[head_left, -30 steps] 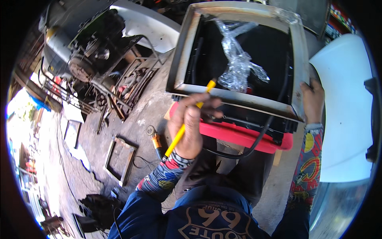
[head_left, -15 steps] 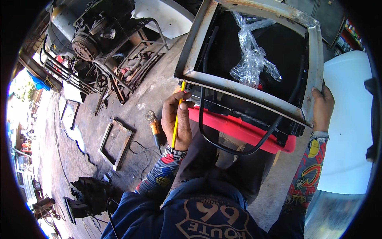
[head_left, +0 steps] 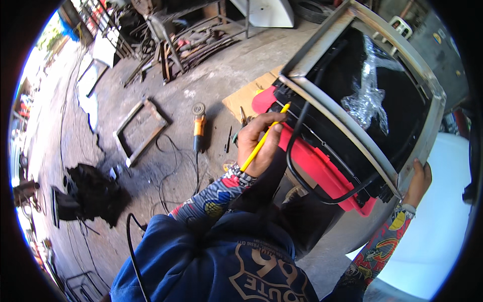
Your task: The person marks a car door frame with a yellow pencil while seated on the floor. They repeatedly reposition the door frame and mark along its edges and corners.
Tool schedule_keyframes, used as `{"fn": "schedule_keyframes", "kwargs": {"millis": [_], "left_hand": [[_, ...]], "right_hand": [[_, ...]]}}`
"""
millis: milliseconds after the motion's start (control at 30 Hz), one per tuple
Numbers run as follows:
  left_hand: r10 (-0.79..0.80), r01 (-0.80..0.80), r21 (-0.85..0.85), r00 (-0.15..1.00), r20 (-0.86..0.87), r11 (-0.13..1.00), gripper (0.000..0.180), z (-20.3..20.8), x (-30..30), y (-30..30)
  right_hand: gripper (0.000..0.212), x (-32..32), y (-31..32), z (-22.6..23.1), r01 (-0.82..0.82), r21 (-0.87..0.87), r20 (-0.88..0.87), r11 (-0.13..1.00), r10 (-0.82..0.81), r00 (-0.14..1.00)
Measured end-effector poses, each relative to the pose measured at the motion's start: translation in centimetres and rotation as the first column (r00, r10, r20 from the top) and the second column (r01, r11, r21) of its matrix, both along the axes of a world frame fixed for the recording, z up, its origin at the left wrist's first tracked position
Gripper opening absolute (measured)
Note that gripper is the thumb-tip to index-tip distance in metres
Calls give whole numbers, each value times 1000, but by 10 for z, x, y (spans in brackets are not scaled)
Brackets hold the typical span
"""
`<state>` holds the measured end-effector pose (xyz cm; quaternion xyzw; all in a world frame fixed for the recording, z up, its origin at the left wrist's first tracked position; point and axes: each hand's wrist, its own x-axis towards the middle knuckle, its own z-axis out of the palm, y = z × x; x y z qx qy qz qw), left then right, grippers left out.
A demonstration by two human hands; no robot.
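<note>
Closest in, a dark blue shirt (head_left: 166, 267) — and just beyond it the left hand (head_left: 260, 146), fingers and thumb pinched round a slim yellow pencil (head_left: 254, 153), no slack in that hold. Over on the right, the right hand (head_left: 420, 185) has its thumb and fingers round the near right corner of a large rectangular frame of rust-marked grey metal (head_left: 342, 127); how firmly it squeezes, I can't tell.

Here's the key line: the frame lies to the far right of the left hand, and the pencil's long axis slants from near left to far right, tip toward the frame's near rail, close to the left corner and apparently apart from it. That rail runs from far left to near right — nearly square across the pencil. The left hand is nearer the rail's left end, the right hand its right end.

Below the rail sits a bright red plastic piece (head_left: 319, 166); inside the frame, crumpled clear plastic film (head_left: 365, 103). Further left on the floor, an orange-bodied angle grinder (head_left: 199, 128); farther off, a rack heaped with rusty scrap metal (head_left: 201, 45).
</note>
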<state>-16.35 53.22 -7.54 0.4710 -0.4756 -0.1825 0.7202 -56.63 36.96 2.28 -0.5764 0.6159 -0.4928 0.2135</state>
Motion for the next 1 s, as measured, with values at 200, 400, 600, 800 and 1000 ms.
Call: {"fn": "schedule_keyframes", "kwargs": {"millis": [200, 400, 600, 800, 1000], "left_hand": [[14, -17, 52, 999, 49, 998, 32, -9, 4, 10], [-16, 31, 235, 998, -67, 971, 30, -7, -19, 12], [-183, 342, 525, 925, -331, 779, 41, 1, -32, 13], [-184, 509, 426, 776, -603, 748, 36, 6, -33, 21], [-253, 436, 457, 877, -408, 775, 35, -1, -32, 21]], "right_hand": [[40, 4, 0, 3, 63, -6, 13, 998, -63, 998], [37, 11, 7, 9, 90, -41, -190, 995, -96, 977], [27, 27, 12, 11, 91, -33, -28, 995, -92, 995], [28, 32, 14, 14, 95, -37, -30, 995, -96, 995], [29, 29, 14, 13, 101, -36, -63, 994, -103, 993]]}}
